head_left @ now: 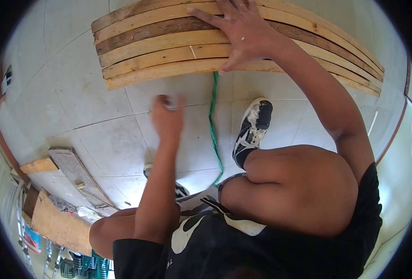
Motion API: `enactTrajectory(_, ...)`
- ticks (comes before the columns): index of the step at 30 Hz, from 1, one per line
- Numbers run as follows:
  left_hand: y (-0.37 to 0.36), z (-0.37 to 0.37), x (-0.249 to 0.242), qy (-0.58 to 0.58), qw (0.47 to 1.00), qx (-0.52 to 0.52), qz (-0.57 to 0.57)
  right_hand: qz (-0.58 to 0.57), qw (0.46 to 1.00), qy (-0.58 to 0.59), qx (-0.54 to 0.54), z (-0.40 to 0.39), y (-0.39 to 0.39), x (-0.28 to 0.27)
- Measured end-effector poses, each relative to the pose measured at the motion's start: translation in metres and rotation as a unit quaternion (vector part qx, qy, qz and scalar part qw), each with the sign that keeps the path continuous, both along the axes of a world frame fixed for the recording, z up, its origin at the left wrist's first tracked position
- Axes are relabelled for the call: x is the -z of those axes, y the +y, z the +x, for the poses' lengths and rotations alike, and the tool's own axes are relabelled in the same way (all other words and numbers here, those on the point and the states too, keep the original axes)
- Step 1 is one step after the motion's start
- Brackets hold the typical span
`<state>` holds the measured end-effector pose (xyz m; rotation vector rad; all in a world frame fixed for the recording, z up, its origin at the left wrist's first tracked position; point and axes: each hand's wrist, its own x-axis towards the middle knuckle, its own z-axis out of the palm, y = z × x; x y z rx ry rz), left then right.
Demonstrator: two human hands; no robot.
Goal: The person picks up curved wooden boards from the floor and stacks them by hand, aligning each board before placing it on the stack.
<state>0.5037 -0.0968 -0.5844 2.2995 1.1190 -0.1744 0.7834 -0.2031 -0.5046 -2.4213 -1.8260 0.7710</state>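
Several long wooden planks lie side by side on the floor, some pale and some darker brown. My right hand rests on top of them, fingers spread and palm down, reaching across the boards. Nearer to me, my left hand is in the air over the tiles, apart from the wood. Motion blurs its fingers, so I cannot make out whether it holds anything. A green strip, like a twisted strap or ribbon, runs from the planks' near edge toward my body; any part under the wood is hidden.
My shoe stands on the tiled floor right of the green strip. At the left lie a grey board and a short wood piece. A plywood panel and green plastic items are at lower left.
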Motion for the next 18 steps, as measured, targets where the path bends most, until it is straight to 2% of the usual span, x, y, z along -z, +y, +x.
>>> enactTrajectory(2,-0.043,0.020,-0.015,0.193,0.968,0.163,0.007,0.007,1.000,-0.024,-0.006,-0.001,-0.002,0.009)
enactTrajectory(4,-0.056,0.022,-0.008,0.167,0.966,0.194,-0.018,0.018,0.998,-0.051,-0.011,-0.001,0.002,0.007)
enactTrajectory(6,-0.062,0.017,0.006,0.138,0.964,0.223,-0.045,-0.058,0.998,0.009,-0.002,0.001,0.007,0.001)
enactTrajectory(7,-0.063,0.010,0.009,0.113,0.955,0.268,-0.051,-0.060,0.998,0.006,-0.004,-0.002,0.002,0.011)
enactTrajectory(8,-0.065,0.006,0.013,0.084,0.944,0.313,-0.053,0.059,0.994,-0.093,-0.015,-0.006,-0.006,0.028)
enactTrajectory(9,-0.067,0.009,0.008,0.078,0.946,0.312,-0.048,0.179,0.965,-0.192,-0.028,-0.006,-0.003,0.028)
enactTrajectory(10,-0.071,0.010,0.001,0.058,0.947,0.310,-0.064,0.181,0.963,-0.198,-0.029,-0.005,-0.005,0.025)
enactTrajectory(12,-0.073,0.012,-0.004,0.035,0.946,0.313,-0.074,0.080,0.992,-0.091,0.045,-0.012,-0.006,0.015)
enactTrajectory(15,-0.065,0.015,-0.004,0.046,0.952,0.295,-0.064,0.085,0.991,-0.088,0.052,-0.012,-0.006,0.023)
enactTrajectory(17,-0.043,0.023,-0.022,-0.148,0.962,0.226,-0.034,0.086,0.991,-0.084,0.051,-0.012,-0.006,0.020)
enactTrajectory(18,-0.027,0.032,-0.035,-0.235,0.946,0.223,0.011,0.083,0.992,-0.081,0.046,-0.012,-0.007,0.019)
